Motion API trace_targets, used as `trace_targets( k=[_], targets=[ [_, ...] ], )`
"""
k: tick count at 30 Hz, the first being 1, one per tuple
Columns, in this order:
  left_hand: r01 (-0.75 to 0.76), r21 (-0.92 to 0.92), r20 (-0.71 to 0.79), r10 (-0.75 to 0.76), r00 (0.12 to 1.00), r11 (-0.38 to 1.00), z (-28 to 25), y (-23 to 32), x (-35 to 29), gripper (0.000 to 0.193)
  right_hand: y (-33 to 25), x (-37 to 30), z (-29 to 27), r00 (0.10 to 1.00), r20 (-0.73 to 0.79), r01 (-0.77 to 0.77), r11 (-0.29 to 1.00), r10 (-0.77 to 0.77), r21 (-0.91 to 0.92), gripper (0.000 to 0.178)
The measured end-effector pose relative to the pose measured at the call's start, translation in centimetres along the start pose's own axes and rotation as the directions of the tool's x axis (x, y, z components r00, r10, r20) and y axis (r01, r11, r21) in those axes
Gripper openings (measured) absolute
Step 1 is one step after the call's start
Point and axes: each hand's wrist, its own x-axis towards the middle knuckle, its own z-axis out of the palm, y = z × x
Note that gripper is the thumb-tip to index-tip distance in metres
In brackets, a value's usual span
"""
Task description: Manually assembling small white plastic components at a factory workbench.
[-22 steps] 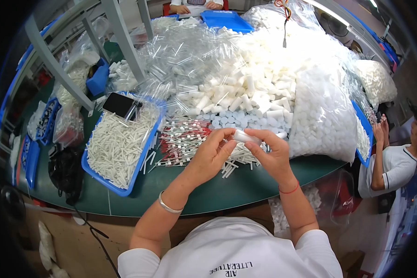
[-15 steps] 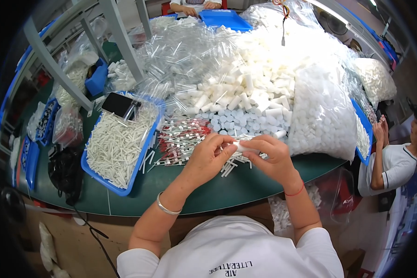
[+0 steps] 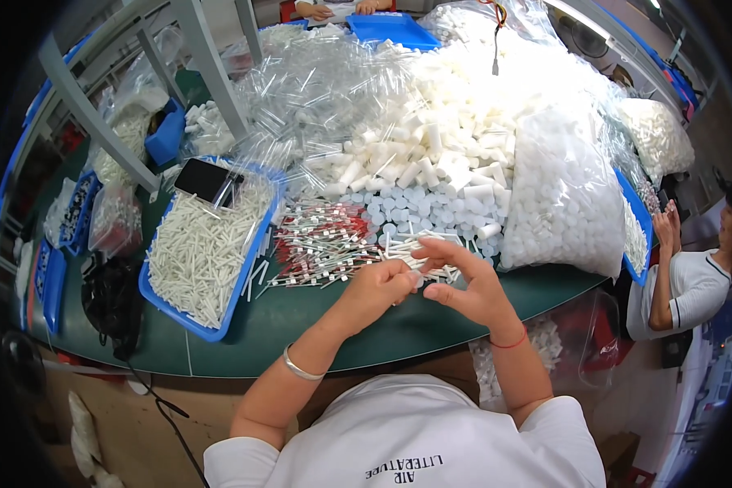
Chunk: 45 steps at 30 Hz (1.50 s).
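My left hand [image 3: 382,289] is closed, thumb against fingers, around a small whitish piece [image 3: 416,278]; only its end shows at the fingertips, so its full shape is hidden. Just to its right, my right hand [image 3: 472,281] is open, its thumb and fingers apart with nothing between them. Beneath and beyond both hands lie thin white sticks [image 3: 415,244]. A heap of red-and-white thin pieces with small white blocks [image 3: 317,244] lies left of them. Farther off are translucent round discs [image 3: 411,210] and a big pile of white foam-like cylinders [image 3: 431,154].
A blue tray of short white sticks [image 3: 203,268] stands at left, a black phone [image 3: 207,180] on it. A bulging clear bag [image 3: 565,199] sits at right. Clear tubes [image 3: 301,98] cover the far left. Grey posts [image 3: 211,69] rise there. Another person [image 3: 683,285] works at right.
My right hand has let go of the white cylinder both hands held and spread its fingers. My left hand has closed and moved slightly down, and the cylinder is no longer seen between the hands.
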Motion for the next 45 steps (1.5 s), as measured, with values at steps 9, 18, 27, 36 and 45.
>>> trace_targets(
  k=[9, 18, 27, 36, 45],
  targets=[
    [-0.049, -0.147, -0.171, 0.023, 0.985, 0.988, 2.7, 0.1, -1.4, 0.041, 3.8, -0.4, 1.8, 1.000, -0.013, 0.017, 0.905, -0.013, 0.425, 0.030],
    [-0.044, -0.211, -0.119, 0.019, 0.993, 0.976, 3.6, -1.2, -2.8, 0.039, 2.7, -1.1, 3.9, 0.955, 0.280, -0.276, 0.641, 0.099, 0.716, 0.052],
    [0.017, -0.173, -0.110, -0.036, 0.993, 0.985, 3.1, -1.9, -3.7, 0.047, 2.2, -1.8, 4.3, 0.950, 0.294, -0.293, 0.637, 0.108, 0.713, 0.039],
    [0.068, -0.417, 0.044, -0.054, 0.998, 0.906, 4.8, -0.8, -3.6, 0.044, 2.8, -3.7, 3.5, 0.957, 0.230, -0.291, 0.632, 0.180, 0.718, 0.056],
    [0.044, -0.719, 0.151, 0.094, 0.984, 0.694, 12.2, -1.8, -5.6, 0.048, 1.5, -15.0, 3.4, 0.910, -0.358, -0.074, 0.932, 0.208, 0.355, 0.065]
  ],
)
